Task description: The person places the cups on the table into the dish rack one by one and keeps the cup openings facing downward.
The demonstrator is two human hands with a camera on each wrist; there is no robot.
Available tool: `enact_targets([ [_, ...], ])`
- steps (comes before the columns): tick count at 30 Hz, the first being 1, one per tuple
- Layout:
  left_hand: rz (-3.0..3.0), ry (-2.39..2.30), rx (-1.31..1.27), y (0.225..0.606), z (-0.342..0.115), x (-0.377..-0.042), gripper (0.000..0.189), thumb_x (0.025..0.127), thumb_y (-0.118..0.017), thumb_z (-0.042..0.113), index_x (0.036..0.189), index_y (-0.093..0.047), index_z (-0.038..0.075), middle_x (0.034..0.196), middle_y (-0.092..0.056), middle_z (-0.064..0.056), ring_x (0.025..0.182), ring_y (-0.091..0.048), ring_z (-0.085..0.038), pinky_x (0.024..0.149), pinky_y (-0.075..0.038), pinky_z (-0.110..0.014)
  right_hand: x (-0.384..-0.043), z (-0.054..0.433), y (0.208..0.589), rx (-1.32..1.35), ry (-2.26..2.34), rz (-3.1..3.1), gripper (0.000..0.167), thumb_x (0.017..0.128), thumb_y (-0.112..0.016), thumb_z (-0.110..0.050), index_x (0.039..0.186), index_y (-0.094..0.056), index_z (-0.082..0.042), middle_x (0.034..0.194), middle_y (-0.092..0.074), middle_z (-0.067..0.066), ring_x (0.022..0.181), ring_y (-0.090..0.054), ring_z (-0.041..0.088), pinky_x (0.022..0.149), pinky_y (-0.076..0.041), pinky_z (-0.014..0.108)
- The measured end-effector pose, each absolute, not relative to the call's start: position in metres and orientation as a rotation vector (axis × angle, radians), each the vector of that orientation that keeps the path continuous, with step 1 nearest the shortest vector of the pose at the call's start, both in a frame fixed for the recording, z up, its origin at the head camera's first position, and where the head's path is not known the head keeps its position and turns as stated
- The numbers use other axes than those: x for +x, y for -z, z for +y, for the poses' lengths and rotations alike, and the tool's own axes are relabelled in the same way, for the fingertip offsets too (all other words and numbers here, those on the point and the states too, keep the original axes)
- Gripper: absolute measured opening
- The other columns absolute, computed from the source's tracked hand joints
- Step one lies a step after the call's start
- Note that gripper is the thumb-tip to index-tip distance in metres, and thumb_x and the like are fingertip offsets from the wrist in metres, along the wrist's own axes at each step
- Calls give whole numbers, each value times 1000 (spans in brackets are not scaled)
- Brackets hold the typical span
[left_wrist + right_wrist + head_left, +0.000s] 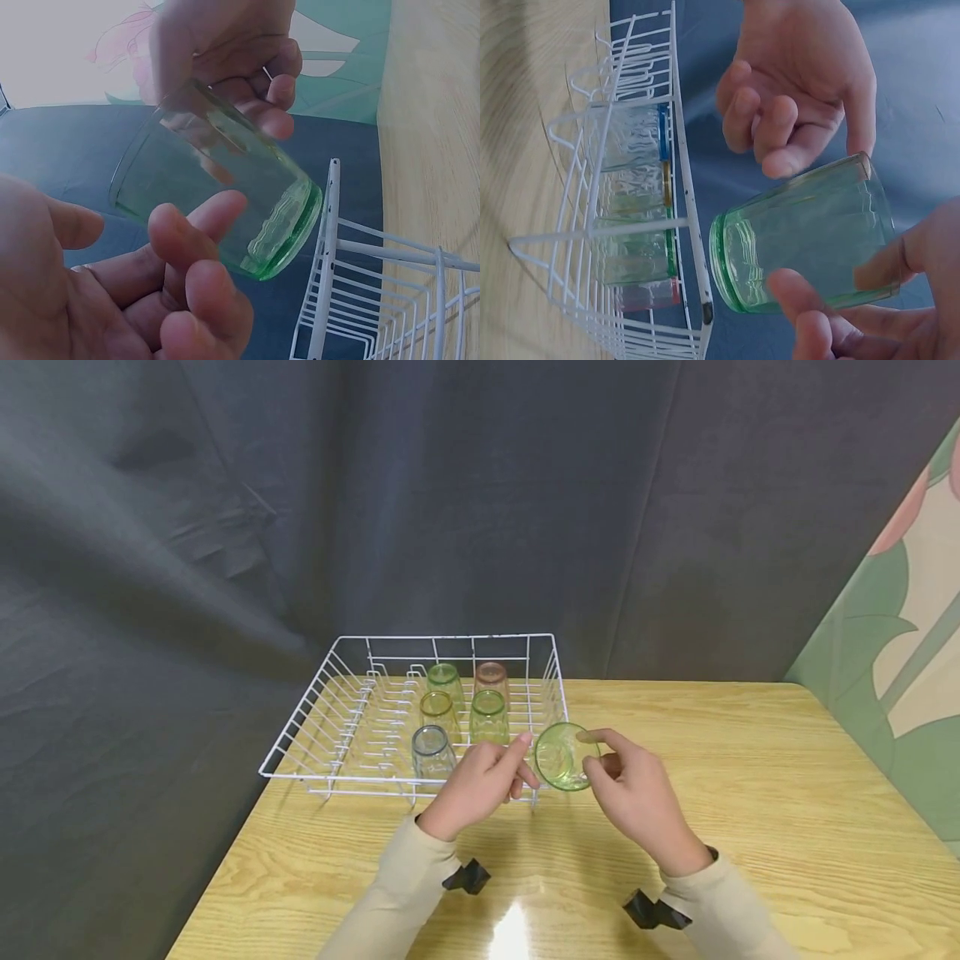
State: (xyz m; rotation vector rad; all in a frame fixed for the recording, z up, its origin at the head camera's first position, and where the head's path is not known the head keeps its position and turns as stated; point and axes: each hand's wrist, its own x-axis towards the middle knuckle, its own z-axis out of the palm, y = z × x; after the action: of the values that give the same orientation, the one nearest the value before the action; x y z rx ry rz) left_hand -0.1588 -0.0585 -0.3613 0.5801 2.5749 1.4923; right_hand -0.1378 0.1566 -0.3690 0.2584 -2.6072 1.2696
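Observation:
A green drinking glass (567, 757) is held tilted at the rack's right front corner, its mouth facing up toward me. My right hand (637, 793) pinches it near the rim between thumb and fingers. On its other side is my left hand (483, 781), palm toward the glass and fingers loosely bent; whether the index fingertip touches the glass is hard to tell. In the right wrist view, the thick base of the glass (802, 236) points toward the white wire dish rack (694, 247).
Several glasses stand bottom-up in the rack: a bluish one (433, 756), a yellow one (440, 717), two green ones (489, 718) and a pink one (492, 681). The rack rests on a wooden table (712, 760), with a dark cloth (480, 510) behind it.

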Motion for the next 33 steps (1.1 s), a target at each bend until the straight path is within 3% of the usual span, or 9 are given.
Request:
enact_targets([
  [5,2589,-1483,548,360,-58,-159,71,108,-30,52,65,-71,13,57,-61,-3,45,-41,-11,45,-32,-26,-138,152,370,266,-1250,-2592,28,95,-57,-12,121,-67,-9,75,-71,2,52,-54,11,46,-42,28],
  [9,2610,-1477,532,360,-58,-160,71,108,-32,50,62,-70,11,58,-63,-7,45,-44,-11,46,-34,-26,-138,150,371,295,-1243,-2585,27,95,-58,-13,121,-66,-7,73,-70,1,54,-55,11,49,-44,28],
  [18,2639,-1471,525,363,-59,-164,75,107,-34,51,65,-74,3,52,-60,-1,49,-51,-11,49,-38,-27,-138,149,371,327,-1208,-2593,26,95,-58,-13,120,-66,-8,67,-65,-3,53,-52,11,50,-41,27],
  [23,2646,-1479,515,363,-58,-165,75,107,-34,51,62,-73,5,51,-60,-1,49,-51,-12,51,-41,-28,-138,149,372,345,-1192,-2587,27,95,-58,-14,120,-66,-7,67,-65,-5,55,-52,11,51,-42,27],
  [33,2635,-1446,454,365,-58,-162,80,105,-31,58,66,-74,3,52,-58,3,46,-48,-11,47,-35,-27,-136,149,374,355,-1184,-2568,26,94,-60,-12,119,-67,-7,65,-64,-6,55,-51,10,51,-41,26],
])
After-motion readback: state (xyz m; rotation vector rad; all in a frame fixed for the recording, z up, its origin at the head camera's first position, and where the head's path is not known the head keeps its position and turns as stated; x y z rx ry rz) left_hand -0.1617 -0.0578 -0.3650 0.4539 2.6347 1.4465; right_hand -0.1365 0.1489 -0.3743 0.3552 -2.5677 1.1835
